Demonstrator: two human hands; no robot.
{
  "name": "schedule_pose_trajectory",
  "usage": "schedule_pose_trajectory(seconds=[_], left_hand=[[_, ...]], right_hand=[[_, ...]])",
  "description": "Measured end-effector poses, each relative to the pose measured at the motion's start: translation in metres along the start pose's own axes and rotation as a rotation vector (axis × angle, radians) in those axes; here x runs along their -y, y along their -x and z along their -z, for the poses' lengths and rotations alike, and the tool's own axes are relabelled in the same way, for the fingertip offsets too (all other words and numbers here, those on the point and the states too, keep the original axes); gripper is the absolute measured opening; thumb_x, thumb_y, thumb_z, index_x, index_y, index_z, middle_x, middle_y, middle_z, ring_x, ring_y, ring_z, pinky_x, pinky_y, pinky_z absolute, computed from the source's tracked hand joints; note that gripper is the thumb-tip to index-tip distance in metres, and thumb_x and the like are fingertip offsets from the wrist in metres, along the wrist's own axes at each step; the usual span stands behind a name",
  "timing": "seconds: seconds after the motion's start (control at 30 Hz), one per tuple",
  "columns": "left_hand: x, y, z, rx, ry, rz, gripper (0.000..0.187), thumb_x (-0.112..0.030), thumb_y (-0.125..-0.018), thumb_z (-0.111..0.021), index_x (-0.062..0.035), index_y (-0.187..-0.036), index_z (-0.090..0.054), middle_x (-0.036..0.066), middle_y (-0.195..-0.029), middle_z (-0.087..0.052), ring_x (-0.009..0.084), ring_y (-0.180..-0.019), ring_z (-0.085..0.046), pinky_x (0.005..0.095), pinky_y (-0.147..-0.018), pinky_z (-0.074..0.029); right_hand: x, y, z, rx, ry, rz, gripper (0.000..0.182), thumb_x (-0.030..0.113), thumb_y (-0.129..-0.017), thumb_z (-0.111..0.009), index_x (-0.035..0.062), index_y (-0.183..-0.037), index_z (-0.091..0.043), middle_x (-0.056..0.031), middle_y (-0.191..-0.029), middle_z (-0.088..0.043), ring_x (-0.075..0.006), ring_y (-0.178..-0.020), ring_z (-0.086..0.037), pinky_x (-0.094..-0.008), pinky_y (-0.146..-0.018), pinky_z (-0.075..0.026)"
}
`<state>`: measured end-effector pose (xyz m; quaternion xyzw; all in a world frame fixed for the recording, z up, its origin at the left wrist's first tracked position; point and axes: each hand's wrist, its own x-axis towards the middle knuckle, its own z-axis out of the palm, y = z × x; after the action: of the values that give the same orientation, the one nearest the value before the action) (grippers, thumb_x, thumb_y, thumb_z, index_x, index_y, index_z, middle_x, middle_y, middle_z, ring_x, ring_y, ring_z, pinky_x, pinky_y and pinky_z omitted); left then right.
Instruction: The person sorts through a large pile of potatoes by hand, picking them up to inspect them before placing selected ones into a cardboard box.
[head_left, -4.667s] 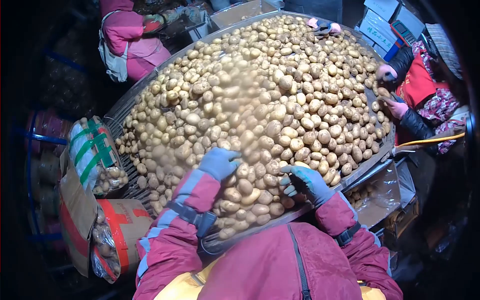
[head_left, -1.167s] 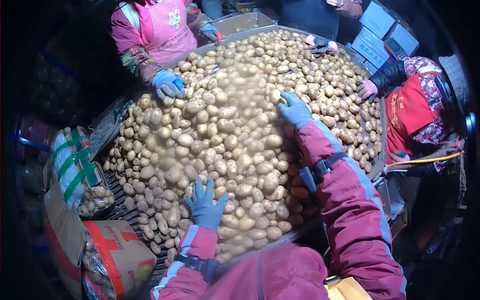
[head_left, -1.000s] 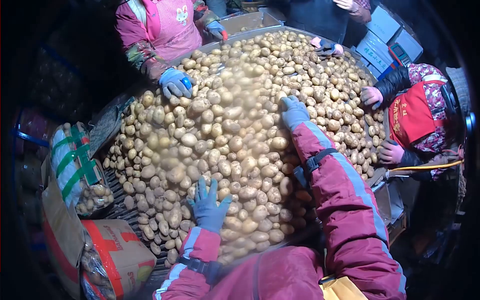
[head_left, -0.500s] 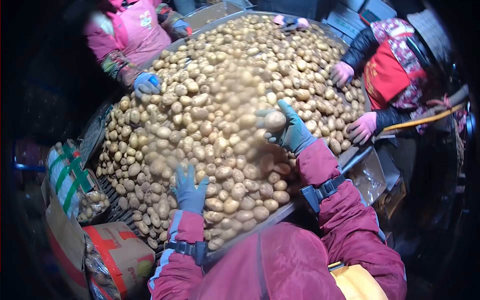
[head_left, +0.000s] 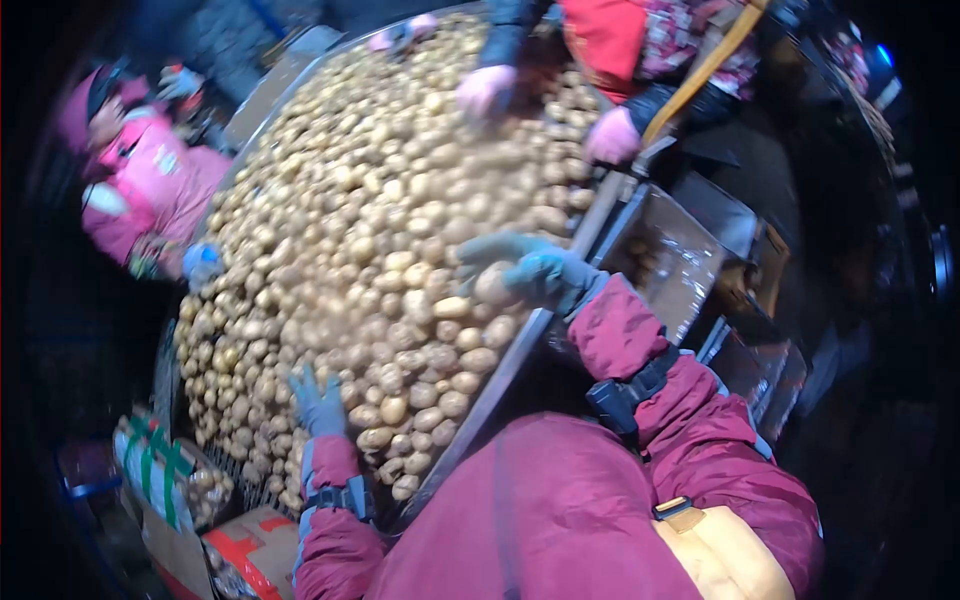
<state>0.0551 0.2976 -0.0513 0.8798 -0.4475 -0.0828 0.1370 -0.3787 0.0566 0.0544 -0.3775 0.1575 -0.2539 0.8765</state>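
Right hand [head_left: 535,272], gloved blue-grey, is curled round one potato [head_left: 492,284], fingers wrapped over its top; potato held just above the near-right edge of the heap, close to the counter rim [head_left: 510,355]. Left hand [head_left: 318,402], blue glove, lies palm-down on the potato heap [head_left: 370,220] at its lower left, fingers spread and flat, gripping nothing. Both sleeves dark red, each with a black strap at the wrist.

Heap covers the whole round counter; picture blurred and tilted, single potatoes hard to separate toward the far side.

Clear-lined box [head_left: 670,255] stands just beside the rim to the right of the right hand.

Two pink-gloved hands [head_left: 485,88] of a person in red rest on the potatoes at the far side. Another person in a pink jacket [head_left: 140,185] stands at the left edge, blue glove [head_left: 203,262] at the heap's border. Green-taped sack [head_left: 160,470] and red-printed carton [head_left: 250,550] sit below the counter, lower left.
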Motion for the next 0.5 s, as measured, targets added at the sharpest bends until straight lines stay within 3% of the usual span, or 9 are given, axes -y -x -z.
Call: schedule_pose_trajectory(seconds=[0.07,0.13,0.2,0.23,0.27,0.33,0.4,0.5], left_hand=[[0.017,-0.009,-0.012,0.009,-0.158,0.064,0.067,-0.048,-0.095,-0.062,-0.0174,-0.153,-0.046,0.024,-0.164,-0.024,0.0427,-0.144,-0.038,0.0477,-0.116,-0.034],[0.033,-0.012,-0.016,-0.001,-0.019,-0.020,0.063,-0.047,-0.099,-0.058,-0.0178,-0.153,-0.045,0.026,-0.162,-0.028,0.0386,-0.150,-0.028,0.0457,-0.120,-0.027],[0.013,-0.012,0.001,0.093,-0.033,-0.027,0.066,-0.048,-0.102,-0.054,-0.0132,-0.155,-0.040,0.026,-0.164,-0.024,0.0374,-0.152,-0.023,0.0456,-0.121,-0.026],[-0.012,-0.006,0.014,0.136,0.013,-0.031,0.067,-0.051,-0.103,-0.051,-0.0111,-0.155,-0.039,0.025,-0.163,-0.024,0.0374,-0.152,-0.022,0.0460,-0.121,-0.025],[0.005,-0.014,0.007,0.149,-0.095,-0.007,0.070,-0.055,-0.103,-0.048,-0.0114,-0.156,-0.037,0.025,-0.163,-0.026,0.0374,-0.153,-0.022,0.0456,-0.122,-0.023],[-0.002,-0.016,0.011,0.201,-0.027,-0.013,0.072,-0.057,-0.102,-0.047,-0.0101,-0.157,-0.036,0.025,-0.163,-0.026,0.0370,-0.153,-0.019,0.0465,-0.124,-0.020],[0.031,-0.029,-0.012,0.114,-0.086,0.039,0.075,-0.059,-0.102,-0.047,-0.0096,-0.157,-0.036,0.026,-0.163,-0.025,0.0378,-0.153,-0.019,0.0476,-0.123,-0.020],[0.028,-0.033,-0.011,0.148,-0.115,0.103,0.079,-0.063,-0.100,-0.046,-0.0103,-0.158,-0.034,0.028,-0.164,-0.020,0.0386,-0.154,-0.017,0.0470,-0.124,-0.020]], right_hand=[[0.004,0.039,-0.008,-0.141,-0.140,0.010,0.061,0.006,-0.083,-0.067,0.0013,-0.142,-0.054,-0.0126,-0.125,-0.066,-0.0222,-0.111,-0.066,-0.0338,-0.096,-0.054],[-0.027,0.068,0.033,-0.197,-0.189,0.031,0.058,0.011,-0.081,-0.069,-0.0048,-0.136,-0.057,-0.0171,-0.125,-0.066,-0.0277,-0.114,-0.065,-0.0388,-0.102,-0.051],[-0.019,0.117,0.036,-0.433,-0.086,0.027,0.055,0.008,-0.082,-0.066,-0.0047,-0.134,-0.059,-0.0167,-0.122,-0.067,-0.0249,-0.110,-0.067,-0.0361,-0.100,-0.052],[-0.034,0.140,0.054,-0.548,0.061,0.139,0.052,0.005,-0.081,-0.061,-0.0043,-0.133,-0.060,-0.0153,-0.119,-0.069,-0.0223,-0.108,-0.068,-0.0327,-0.097,-0.053],[-0.040,0.166,0.067,-0.662,0.044,0.126,0.052,0.004,-0.081,-0.060,-0.0038,-0.132,-0.061,-0.0150,-0.119,-0.069,-0.0213,-0.106,-0.068,-0.0319,-0.095,-0.054],[-0.041,0.225,0.087,-0.872,0.009,0.099,0.051,0.002,-0.080,-0.058,-0.0026,-0.131,-0.063,-0.0143,-0.120,-0.069,-0.0195,-0.103,-0.068,-0.0302,-0.091,-0.055],[-0.039,0.281,0.089,-1.177,0.255,0.159,0.048,0.001,-0.080,-0.057,-0.0006,-0.128,-0.066,-0.0138,-0.116,-0.071,-0.0174,-0.097,-0.069,-0.0280,-0.083,-0.055],[-0.063,0.378,0.121,-1.423,0.207,0.341,0.043,-0.001,-0.083,-0.056,-0.0003,-0.124,-0.067,-0.0114,-0.108,-0.071,-0.0154,-0.088,-0.067,-0.0257,-0.071,-0.053]])
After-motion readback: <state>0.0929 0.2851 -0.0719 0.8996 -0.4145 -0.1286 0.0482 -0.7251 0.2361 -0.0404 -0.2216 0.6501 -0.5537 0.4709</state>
